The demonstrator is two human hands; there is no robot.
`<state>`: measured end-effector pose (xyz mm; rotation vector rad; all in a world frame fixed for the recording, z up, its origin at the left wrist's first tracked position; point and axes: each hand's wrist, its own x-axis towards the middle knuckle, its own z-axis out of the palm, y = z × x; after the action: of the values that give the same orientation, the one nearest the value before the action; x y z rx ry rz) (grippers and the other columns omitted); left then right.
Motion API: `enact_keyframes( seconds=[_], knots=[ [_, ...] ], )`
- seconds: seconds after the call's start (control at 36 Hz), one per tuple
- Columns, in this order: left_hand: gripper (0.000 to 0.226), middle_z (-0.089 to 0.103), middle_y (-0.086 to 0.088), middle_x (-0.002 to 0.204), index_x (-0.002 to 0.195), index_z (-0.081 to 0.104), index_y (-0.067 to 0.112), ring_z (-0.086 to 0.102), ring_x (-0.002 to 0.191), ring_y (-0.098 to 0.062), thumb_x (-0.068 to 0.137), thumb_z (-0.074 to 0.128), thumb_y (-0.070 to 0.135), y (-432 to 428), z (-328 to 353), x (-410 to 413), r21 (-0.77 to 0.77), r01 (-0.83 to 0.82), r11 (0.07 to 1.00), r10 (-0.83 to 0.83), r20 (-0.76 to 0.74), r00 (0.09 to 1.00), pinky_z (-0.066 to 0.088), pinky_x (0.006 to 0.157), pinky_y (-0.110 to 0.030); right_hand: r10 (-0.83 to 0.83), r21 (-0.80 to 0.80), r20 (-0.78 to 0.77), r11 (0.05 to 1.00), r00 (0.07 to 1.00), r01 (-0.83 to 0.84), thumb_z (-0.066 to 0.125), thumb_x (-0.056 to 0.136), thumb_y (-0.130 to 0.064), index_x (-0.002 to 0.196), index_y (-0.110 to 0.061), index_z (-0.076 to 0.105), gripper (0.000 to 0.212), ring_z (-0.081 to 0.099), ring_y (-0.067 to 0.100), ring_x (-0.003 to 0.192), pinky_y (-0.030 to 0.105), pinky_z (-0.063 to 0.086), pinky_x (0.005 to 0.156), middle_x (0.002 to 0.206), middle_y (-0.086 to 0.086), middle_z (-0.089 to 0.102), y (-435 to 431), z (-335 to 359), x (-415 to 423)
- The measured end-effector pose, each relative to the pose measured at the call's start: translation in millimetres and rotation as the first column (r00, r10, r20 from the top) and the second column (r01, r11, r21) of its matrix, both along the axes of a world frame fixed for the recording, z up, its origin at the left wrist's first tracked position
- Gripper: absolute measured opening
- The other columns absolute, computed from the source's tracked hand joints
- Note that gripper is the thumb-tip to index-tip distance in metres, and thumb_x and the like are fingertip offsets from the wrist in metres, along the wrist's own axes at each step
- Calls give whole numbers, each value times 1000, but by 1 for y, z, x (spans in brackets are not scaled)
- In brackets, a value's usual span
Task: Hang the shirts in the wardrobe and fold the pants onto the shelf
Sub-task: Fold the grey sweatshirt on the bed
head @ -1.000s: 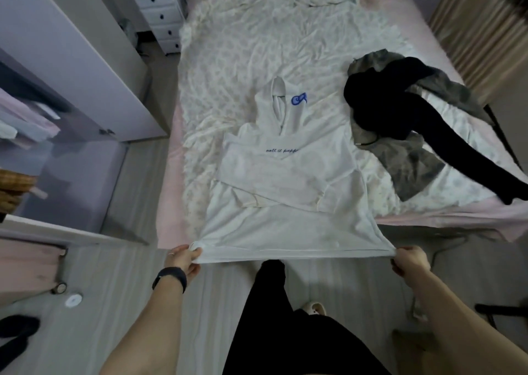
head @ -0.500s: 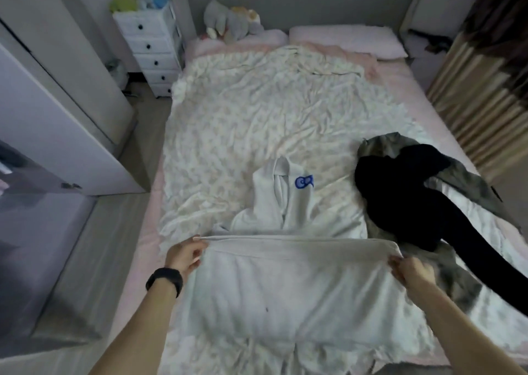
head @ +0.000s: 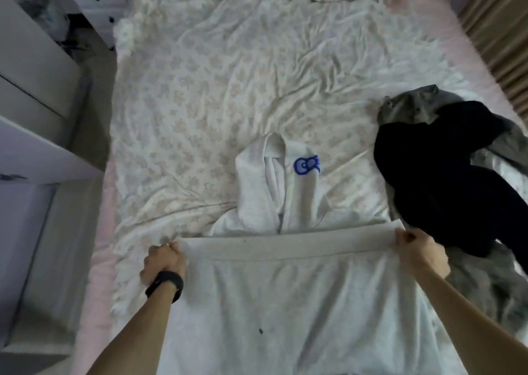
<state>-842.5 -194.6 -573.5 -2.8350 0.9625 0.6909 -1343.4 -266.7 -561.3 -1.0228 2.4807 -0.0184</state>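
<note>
A white hoodie (head: 285, 289) lies flat on the bed, its hood with a blue logo pointing away from me. Its lower half is folded up over the chest, so the hem forms a straight band across the garment. My left hand (head: 163, 263), with a black wristband, grips the hem's left corner. My right hand (head: 420, 251) grips the right corner. A black garment (head: 445, 180) lies on a grey-green garment (head: 414, 106) at the bed's right side, just beyond my right hand.
The bed (head: 243, 74) carries a crumpled pale flowered cover. A white wardrobe (head: 31, 89) stands to the left, a white drawer chest (head: 100, 0) at the far left, and striped curtains (head: 497, 31) at the far right. Floor runs between wardrobe and bed.
Both hands have carried the hoodie's hem from the bed's foot up over its chest, covering the printed text. The view has tilted down and closer.
</note>
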Motion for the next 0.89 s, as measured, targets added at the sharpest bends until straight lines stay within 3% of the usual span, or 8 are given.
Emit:
enact_keyframes(
  seconds=[0.31,0.39,0.47,0.56,0.61,0.67,0.72,0.89],
  knots=[
    [44,43,-16,128,125,56,4,50,112,-38,103,30,32,-3,-47,1,10,43,999,-44,84,996,41,94,-50,79,-60,-52,995,995,-82,43,95,-67,111,-24,62,49,63,48,100,46,48,81,110,25,66,-24,-58,10],
    [41,47,-21,130,133,53,6,48,116,-40,103,36,29,-2,-50,-9,-181,21,983,-1,106,994,39,95,-53,65,-63,3,996,998,-65,45,98,-55,122,-29,57,37,60,47,108,51,49,88,121,22,63,-20,-55,23],
    [44,44,-14,145,143,47,24,43,128,-36,100,47,31,15,-41,-43,-417,289,861,-187,270,945,29,108,-54,237,-208,-55,947,970,-243,46,96,-45,140,-17,46,52,48,46,121,55,40,98,135,23,53,4,-49,50],
    [63,26,-3,164,155,30,39,25,150,-28,95,44,50,44,-44,-91,-370,588,719,-544,227,808,8,119,-55,525,-319,-147,777,838,-542,54,93,-46,147,-17,46,62,37,39,141,54,29,111,153,15,44,46,-44,91],
    [69,18,2,167,157,25,42,17,154,-26,93,46,57,61,-54,-119,-292,716,634,-707,158,690,5,120,-60,743,-339,-111,596,660,-728,53,93,-52,152,-27,43,64,24,33,152,55,22,116,163,9,32,78,-50,117],
    [71,13,4,168,157,23,43,13,154,-27,93,45,62,72,-68,-129,-179,803,569,-792,145,593,5,118,-65,907,-307,-70,377,416,-874,45,97,-59,157,-36,33,65,15,31,155,56,14,121,168,5,19,105,-63,133],
    [69,10,6,168,157,20,44,9,155,-28,94,39,65,69,-80,-118,-103,807,581,-794,146,590,4,119,-64,960,-226,-70,251,273,-941,39,98,-65,158,-39,25,67,14,30,155,58,9,122,169,2,13,113,-82,124],
    [65,7,6,169,157,19,43,7,155,-25,97,23,66,39,-86,-76,-45,738,674,-722,171,670,3,123,-54,828,122,-169,556,534,-822,23,95,-74,159,-44,15,71,3,17,157,57,-5,122,170,-6,1,66,-98,17]
  ],
)
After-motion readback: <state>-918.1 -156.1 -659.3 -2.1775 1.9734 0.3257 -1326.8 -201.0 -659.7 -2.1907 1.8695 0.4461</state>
